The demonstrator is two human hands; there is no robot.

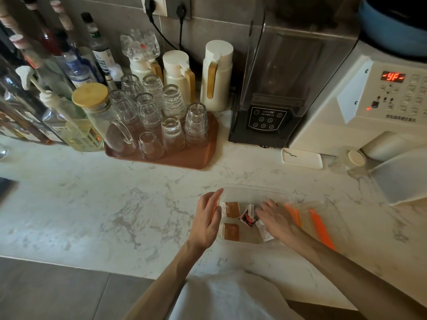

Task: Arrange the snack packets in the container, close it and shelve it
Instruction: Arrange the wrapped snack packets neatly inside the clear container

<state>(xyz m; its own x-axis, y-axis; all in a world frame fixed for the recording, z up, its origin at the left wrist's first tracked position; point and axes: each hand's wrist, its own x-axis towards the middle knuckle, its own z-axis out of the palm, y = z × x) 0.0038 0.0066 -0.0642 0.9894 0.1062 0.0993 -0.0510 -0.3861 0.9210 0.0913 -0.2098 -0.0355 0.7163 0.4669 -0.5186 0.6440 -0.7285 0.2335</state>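
A clear plastic container [249, 192] with orange clips stands open on the marble counter. Two brown snack packets [231, 209] [231, 231] lie flat along its left side. A red-and-black packet [247, 215] and a white packet [265, 232] sit in the middle. My left hand [206, 221] rests against the container's left wall, fingers loosely spread. My right hand [276, 218] reaches into the container and touches the packets in the middle; whether it grips one is hidden. The clear lid [328, 218] with orange clips lies just right of the container.
A brown tray [191, 158] of upturned glasses stands behind, with bottles to its left and white jugs [217, 77] at the wall. A black blender [277, 88], a white machine [369, 100], a small white dish [301, 159] and a tipped glass jar [349, 159] occupy the right.
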